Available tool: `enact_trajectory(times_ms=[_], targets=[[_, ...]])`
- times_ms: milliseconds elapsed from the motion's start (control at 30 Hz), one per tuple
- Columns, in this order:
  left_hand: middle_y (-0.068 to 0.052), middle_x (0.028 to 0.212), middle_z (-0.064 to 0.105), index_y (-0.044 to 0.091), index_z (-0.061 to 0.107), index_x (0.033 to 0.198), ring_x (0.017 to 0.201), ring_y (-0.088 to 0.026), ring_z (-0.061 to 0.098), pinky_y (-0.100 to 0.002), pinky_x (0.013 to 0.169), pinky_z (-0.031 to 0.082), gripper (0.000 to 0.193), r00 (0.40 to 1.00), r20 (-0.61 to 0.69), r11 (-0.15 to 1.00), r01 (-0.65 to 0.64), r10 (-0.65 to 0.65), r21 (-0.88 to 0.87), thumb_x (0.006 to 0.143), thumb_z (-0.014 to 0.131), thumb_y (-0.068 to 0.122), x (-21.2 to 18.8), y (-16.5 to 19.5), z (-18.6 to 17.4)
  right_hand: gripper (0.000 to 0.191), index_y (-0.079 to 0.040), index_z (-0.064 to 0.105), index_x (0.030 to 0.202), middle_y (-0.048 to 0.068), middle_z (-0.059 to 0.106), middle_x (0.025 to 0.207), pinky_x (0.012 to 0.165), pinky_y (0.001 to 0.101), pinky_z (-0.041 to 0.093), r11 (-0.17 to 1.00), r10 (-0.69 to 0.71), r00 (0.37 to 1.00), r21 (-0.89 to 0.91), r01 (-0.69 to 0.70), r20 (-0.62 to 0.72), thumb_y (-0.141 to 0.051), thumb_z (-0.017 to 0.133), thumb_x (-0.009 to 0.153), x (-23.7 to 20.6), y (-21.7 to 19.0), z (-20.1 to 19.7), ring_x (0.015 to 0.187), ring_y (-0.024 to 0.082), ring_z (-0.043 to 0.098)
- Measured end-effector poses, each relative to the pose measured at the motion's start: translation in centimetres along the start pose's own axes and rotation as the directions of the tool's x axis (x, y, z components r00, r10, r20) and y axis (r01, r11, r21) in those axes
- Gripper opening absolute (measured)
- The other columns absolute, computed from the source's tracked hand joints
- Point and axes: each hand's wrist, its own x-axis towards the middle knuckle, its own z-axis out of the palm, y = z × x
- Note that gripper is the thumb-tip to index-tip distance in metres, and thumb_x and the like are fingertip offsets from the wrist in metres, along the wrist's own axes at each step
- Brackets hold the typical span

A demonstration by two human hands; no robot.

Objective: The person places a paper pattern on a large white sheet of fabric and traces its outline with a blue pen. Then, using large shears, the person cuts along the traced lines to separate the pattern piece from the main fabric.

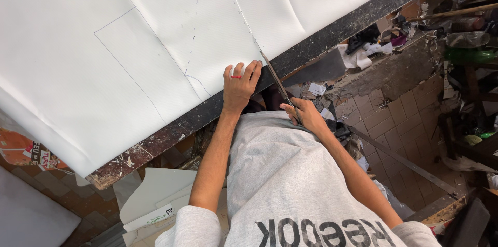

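A large white sheet [104, 44] of smooth, slightly glossy material lies spread over a dark, paint-flecked table [171, 130], covering nearly all of it. Thin blue pen lines mark the sheet: a long rectangle toward the left and a dashed line running from the far edge down toward the near edge. Soft creases cross the sheet.

The left hand [239, 87] lies flat on the sheet at the near edge of the table, fingers spread and pressing down, grasping nothing. A thin red band sits on one finger.

The right hand [306, 113] is just to the right, off the table edge and close to the body, its fingers curled tight around the handles of a pair of long metal scissors [276, 82]. The slim, straight blades point away toward the far left and meet the sheet's near edge at the end of the dashed line, right beside the left hand's fingertips.

The person wears a grey, soft-knit shirt [285, 174]. Below the table, pale offcuts [155, 195] lie on the floor at the near left. To the right, the floor is worn brown tile [404, 117] scattered with scraps and clutter.
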Motion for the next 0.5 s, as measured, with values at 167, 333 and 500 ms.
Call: enact_trajectory(times_ms=[167,333,500], targets=[[0.012,0.128,0.06,0.022,0.068,0.131,0.117,-0.017,0.053,-0.045,0.11,0.044,0.036,1.0,-0.006,1.0,0.003,-0.003,-0.011,0.096,0.074,0.017,-0.1,0.3,0.1,0.062,-0.01,0.062,0.074,0.001,0.055,0.056,0.048,0.0307,0.044,0.994,-0.017,1.0,0.109,0.016,0.007,-0.071,0.058,0.086,0.3,-0.1,0.1,0.048,0.013,0.057],[0.012,0.127,0.061,0.022,0.068,0.131,0.117,-0.017,0.053,-0.045,0.109,0.043,0.037,1.0,-0.008,1.0,0.006,-0.007,-0.015,0.095,0.074,0.017,0.2,0.3,0.0,0.061,-0.01,0.061,0.071,0.0,0.055,0.054,0.047,0.03,0.045,0.995,-0.008,1.0,0.096,0.009,-0.012,-0.069,0.06,0.086,1.1,-0.9,0.1,0.047,0.012,0.058],[0.011,0.128,0.061,0.022,0.068,0.132,0.118,-0.017,0.054,-0.045,0.11,0.044,0.038,1.0,0.0,0.999,0.015,-0.015,-0.038,0.095,0.074,0.017,0.1,0.4,0.2,0.055,-0.01,0.058,0.069,0.001,0.052,0.052,0.046,0.0303,0.044,1.0,-0.018,1.0,0.009,0.019,-0.016,-0.06,0.063,0.091,1.1,-1.2,0.1,0.046,0.012,0.054]])
